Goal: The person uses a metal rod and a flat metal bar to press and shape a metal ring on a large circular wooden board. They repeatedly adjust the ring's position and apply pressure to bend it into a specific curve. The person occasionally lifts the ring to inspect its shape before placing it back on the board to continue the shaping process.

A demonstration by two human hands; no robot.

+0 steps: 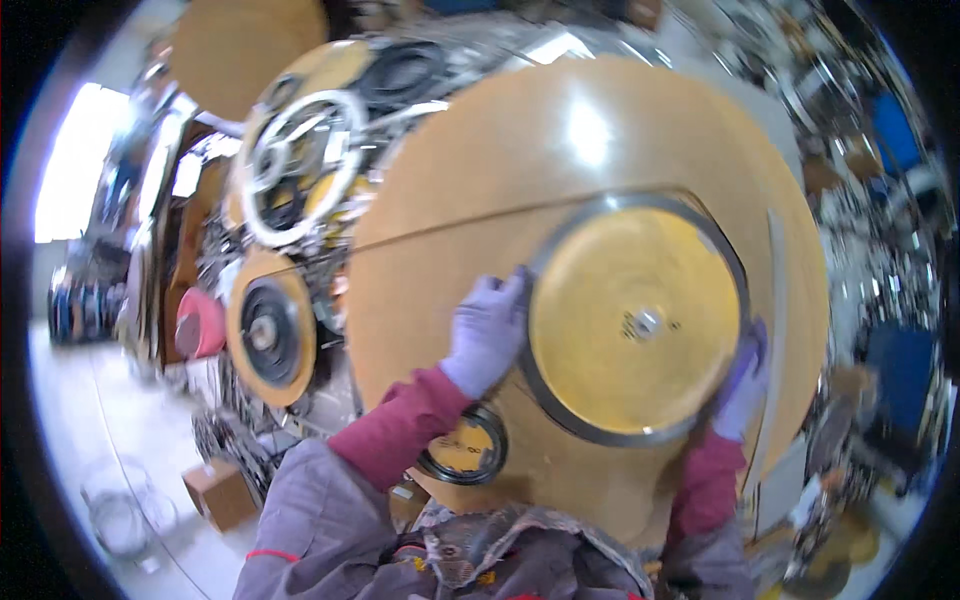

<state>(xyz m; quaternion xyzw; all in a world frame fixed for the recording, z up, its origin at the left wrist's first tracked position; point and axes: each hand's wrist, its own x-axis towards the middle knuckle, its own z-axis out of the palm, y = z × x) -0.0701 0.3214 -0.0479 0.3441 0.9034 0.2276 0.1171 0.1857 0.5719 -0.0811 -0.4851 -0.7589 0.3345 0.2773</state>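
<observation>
A large yellow disc (600,290) with a dark grey band around its rim lies on a round tan tabletop (440,290). My left hand (487,330), in a pale purple glove, is closed with its fingertips at the disc's left rim. Along the right rim, my gloved right hand (742,385) curls around the edge; its fingers are partly hidden and blurred. A thin dark strip (470,218) crosses the tabletop from the left and bends around the disc's far side. Close to my left forearm sits a smaller yellow disc (465,448) with a black rim.
Left of the tabletop stands a tan round reel (300,350) with a black coil. A white ring (350,180) and a black coil (402,75) lie behind it. A pink bucket (202,322) and a cardboard box (222,494) are farther left. Cluttered shelving lines the right.
</observation>
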